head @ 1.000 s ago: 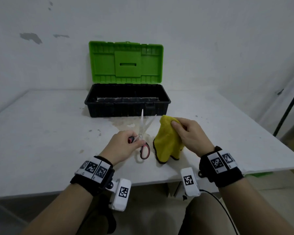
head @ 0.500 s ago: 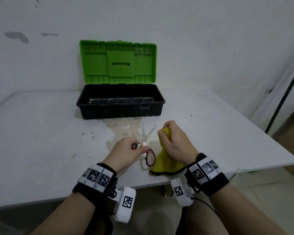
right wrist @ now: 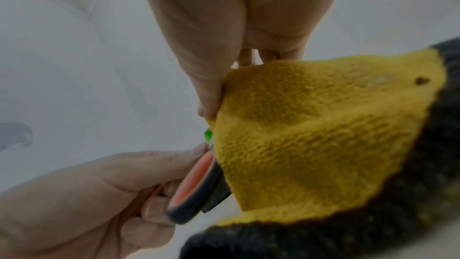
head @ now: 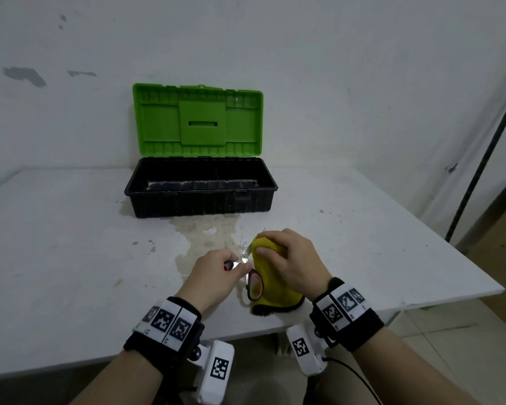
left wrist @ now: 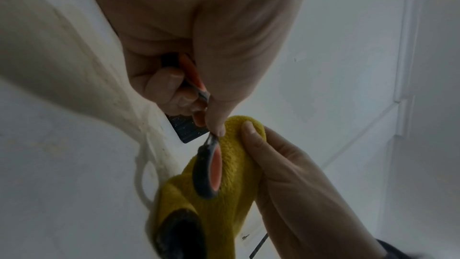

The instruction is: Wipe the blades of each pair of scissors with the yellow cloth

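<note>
scissors [head: 250, 268] red-black handles, blades apart | left hand [head: 214, 276] grips one handle | right hand [head: 289, 261] pinches yellow cloth [head: 268, 290] round one blade

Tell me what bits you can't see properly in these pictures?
- Right blade of the scissors: the yellow cloth and right hand cover most of it in the head view.
- Blades in both wrist views: hidden behind cloth and fingers.
- One scissor handle: hidden inside the left hand.
- Toolbox floor: its front wall hides it.

bare workroom — toolbox [head: 200, 188], scuffed wall [head: 362, 83]
</note>
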A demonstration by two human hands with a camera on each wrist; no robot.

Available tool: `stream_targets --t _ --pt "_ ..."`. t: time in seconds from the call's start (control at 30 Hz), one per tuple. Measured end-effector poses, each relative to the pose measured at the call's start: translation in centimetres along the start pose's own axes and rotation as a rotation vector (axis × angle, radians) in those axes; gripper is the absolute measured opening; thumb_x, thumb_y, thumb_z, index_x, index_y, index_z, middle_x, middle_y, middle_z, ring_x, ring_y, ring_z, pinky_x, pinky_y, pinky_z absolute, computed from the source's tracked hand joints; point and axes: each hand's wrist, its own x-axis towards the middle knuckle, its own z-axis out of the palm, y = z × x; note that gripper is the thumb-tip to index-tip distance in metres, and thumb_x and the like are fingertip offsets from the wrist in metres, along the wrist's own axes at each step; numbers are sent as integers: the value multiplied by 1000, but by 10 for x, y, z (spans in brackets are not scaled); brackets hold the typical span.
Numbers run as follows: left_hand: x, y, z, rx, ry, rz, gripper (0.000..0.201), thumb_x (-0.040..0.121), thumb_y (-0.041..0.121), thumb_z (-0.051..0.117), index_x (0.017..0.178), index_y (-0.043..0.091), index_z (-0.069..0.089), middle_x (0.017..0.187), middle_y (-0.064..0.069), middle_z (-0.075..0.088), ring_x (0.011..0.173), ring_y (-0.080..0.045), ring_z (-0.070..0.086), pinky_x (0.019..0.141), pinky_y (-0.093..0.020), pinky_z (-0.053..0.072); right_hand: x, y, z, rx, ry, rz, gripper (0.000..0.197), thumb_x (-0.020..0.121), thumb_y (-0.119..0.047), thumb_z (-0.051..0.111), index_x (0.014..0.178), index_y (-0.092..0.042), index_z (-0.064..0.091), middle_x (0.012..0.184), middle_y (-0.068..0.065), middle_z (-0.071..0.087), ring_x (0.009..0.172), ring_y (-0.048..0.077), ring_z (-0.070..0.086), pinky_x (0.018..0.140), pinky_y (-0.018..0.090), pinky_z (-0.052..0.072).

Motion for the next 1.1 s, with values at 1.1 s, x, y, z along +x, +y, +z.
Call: stream_targets --t 1.1 --pt "-2 13 5 -91 -74 3 31 87 45 70 76 17 66 66 0 53 66 -20 53 73 -49 54 -6 -6 -8 -238 -10 -125 24 88 -23 68 110 -17 70 116 5 56 98 22 59 90 33 49"
